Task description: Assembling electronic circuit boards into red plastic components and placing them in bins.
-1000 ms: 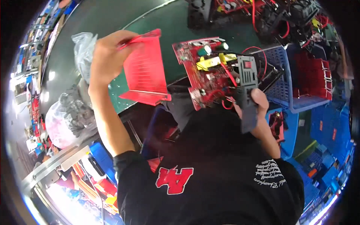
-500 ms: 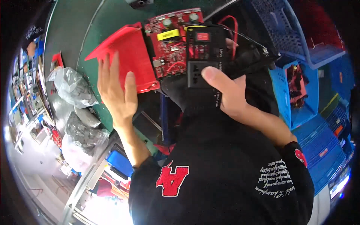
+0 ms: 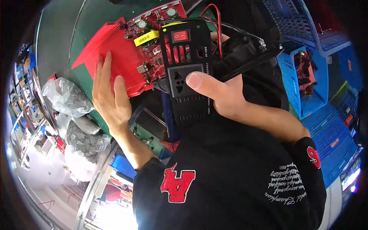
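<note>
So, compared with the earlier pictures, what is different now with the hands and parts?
The left hand has let go of the red casing's upper edge and lies flat on it. The casing has moved rightward relative to the red circuit board, closing the visible gap. The black panel has turned its face more toward the camera. The right hand still holds that panel.

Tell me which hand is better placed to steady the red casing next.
Probably the left hand: it lies against the red casing, while the right hand grips the black panel.
</note>
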### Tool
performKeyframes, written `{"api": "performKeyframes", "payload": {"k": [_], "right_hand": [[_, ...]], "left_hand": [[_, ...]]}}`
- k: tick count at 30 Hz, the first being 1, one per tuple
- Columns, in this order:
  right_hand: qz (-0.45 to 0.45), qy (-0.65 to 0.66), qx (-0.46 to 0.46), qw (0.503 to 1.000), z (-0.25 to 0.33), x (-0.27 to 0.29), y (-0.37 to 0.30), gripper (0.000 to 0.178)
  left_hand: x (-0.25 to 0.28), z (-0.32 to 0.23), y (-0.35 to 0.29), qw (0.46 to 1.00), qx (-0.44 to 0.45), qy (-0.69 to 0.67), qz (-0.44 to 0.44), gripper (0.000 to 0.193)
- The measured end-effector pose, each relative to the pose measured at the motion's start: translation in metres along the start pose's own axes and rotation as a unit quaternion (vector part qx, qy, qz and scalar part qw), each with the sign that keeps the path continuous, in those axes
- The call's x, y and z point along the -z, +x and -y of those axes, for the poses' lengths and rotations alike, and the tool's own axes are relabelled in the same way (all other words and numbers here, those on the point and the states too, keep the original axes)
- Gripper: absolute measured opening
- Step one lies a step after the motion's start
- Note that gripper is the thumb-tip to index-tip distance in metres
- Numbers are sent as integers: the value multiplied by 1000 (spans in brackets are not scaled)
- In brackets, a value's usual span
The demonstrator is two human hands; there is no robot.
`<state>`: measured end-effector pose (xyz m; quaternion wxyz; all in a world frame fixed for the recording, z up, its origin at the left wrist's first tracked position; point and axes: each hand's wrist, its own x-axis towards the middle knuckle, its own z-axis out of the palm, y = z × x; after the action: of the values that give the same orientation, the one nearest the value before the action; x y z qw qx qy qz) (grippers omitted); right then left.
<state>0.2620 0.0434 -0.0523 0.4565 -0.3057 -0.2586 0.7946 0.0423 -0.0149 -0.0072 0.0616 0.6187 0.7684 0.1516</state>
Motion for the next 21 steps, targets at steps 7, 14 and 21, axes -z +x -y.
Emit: {"api": "performKeyframes", "payload": {"k": [7, 14, 21], "right_hand": [[-8, -13, 10, 1000, -1, 1, -1, 62], [-16, 4, -19, 1000, 5, 3, -3, 59], [-18, -1, 1, 1000, 4, -1, -3, 60]], "left_hand": [[0, -1, 1, 1000, -1, 3, -3, 51], [-2, 0, 1, 1000, -10, -3, -9, 50], [-1, -2, 2, 1000, -6, -11, -9, 50]]}}
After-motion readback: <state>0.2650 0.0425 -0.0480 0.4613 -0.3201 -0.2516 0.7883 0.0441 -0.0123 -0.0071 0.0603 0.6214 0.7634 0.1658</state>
